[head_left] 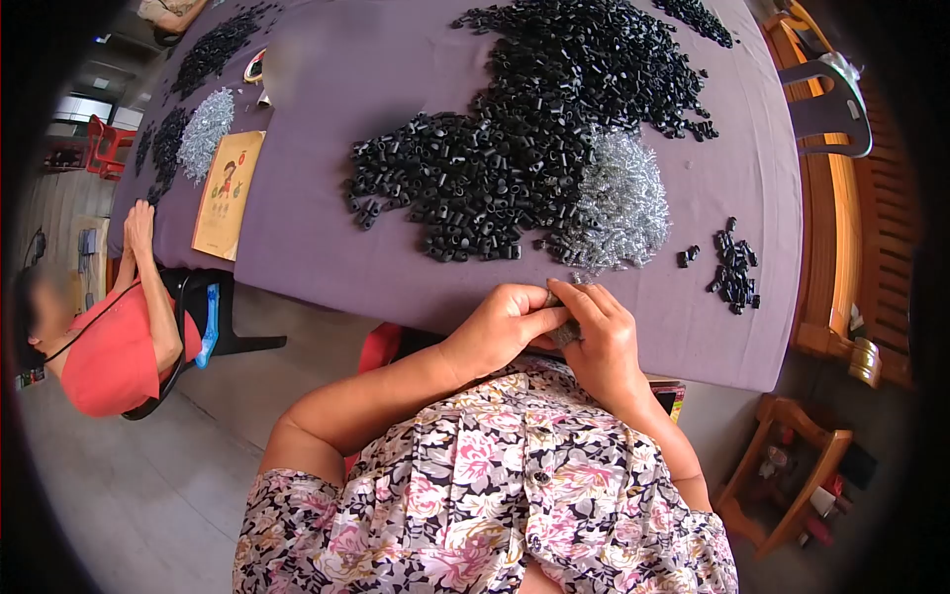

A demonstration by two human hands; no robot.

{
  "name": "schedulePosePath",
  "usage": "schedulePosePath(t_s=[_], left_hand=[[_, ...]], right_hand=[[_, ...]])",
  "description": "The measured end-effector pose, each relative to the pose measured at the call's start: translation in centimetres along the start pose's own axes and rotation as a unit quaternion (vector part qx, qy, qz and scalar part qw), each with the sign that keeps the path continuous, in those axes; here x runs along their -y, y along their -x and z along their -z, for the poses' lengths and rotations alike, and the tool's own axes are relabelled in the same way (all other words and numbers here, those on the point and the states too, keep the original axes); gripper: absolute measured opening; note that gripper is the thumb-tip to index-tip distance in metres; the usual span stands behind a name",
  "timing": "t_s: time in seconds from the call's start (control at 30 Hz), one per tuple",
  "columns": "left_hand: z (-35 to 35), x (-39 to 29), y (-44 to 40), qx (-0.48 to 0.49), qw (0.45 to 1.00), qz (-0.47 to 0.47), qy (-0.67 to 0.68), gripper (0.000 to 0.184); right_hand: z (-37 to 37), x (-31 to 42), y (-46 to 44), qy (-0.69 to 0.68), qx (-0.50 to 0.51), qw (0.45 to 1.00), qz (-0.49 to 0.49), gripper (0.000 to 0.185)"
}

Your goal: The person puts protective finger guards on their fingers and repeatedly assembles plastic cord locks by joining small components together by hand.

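Note:
My left hand (508,325) and my right hand (602,335) meet at the table's front edge, thumbs and fingers pinched together. Between them shows a bit of something grey (566,333), mostly covered by the fingers, so its kind is unclear. Just beyond my fingertips lies a heap of small clear plastic pieces (618,203). A broad pile of short black plastic caps or tubes (465,173) spreads behind and left of it. To the right is a small separate group of black pieces (734,269).
A purple cloth covers the table (327,267). At left, a person in a red top (119,346) sits with hands at the table edge, near a yellow booklet (228,198) and another clear heap (206,134). A chair (831,109) and wooden stool (787,475) stand right.

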State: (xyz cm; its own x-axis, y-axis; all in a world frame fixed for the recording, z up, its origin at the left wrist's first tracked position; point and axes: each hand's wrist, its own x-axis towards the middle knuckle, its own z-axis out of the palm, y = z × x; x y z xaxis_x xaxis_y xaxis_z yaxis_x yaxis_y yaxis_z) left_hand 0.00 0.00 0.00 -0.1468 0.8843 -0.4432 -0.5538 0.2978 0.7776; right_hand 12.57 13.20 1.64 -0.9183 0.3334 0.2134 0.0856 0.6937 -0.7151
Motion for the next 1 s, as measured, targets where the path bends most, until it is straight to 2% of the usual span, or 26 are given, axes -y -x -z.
schedulePosePath(t_s=[0.27, 0.37, 0.47, 0.57, 0.67, 0.77, 1.0], left_hand=[[0.1, 0.3, 0.3, 0.018, 1.0, -0.012, -0.01, 0.027], [-0.8, -0.1, 0.6, -0.021, 0.999, -0.016, -0.035, 0.026], [-0.8, 0.9, 0.4, -0.03, 0.995, -0.012, -0.09, 0.023], [-1.4, 0.9, 0.4, -0.055, 0.991, -0.062, -0.109, 0.021], [-1.8, 0.1, 0.7, -0.04, 0.997, -0.02, -0.065, 0.021], [-1.7, 0.4, 0.6, -0.024, 0.993, -0.043, -0.105, 0.023], [-1.6, 0.5, 0.5, -0.023, 0.984, -0.044, -0.169, 0.02]], right_hand=[[0.2, 0.2, 0.2, -0.028, -0.005, 1.0, -0.003, 0.055], [1.3, 1.0, -0.1, 0.062, 0.029, 0.997, 0.027, 0.054], [2.2, 1.8, 0.0, 0.127, 0.085, 0.988, 0.004, 0.052], [3.1, 2.3, -0.1, 0.098, 0.127, 0.987, -0.025, 0.06], [4.9, 2.1, -1.3, 0.028, 0.177, 0.984, -0.016, 0.05], [5.6, -0.1, -1.3, -0.028, 0.216, 0.976, -0.017, 0.053], [4.2, -0.7, -0.8, -0.135, 0.128, 0.98, -0.077, 0.043]])
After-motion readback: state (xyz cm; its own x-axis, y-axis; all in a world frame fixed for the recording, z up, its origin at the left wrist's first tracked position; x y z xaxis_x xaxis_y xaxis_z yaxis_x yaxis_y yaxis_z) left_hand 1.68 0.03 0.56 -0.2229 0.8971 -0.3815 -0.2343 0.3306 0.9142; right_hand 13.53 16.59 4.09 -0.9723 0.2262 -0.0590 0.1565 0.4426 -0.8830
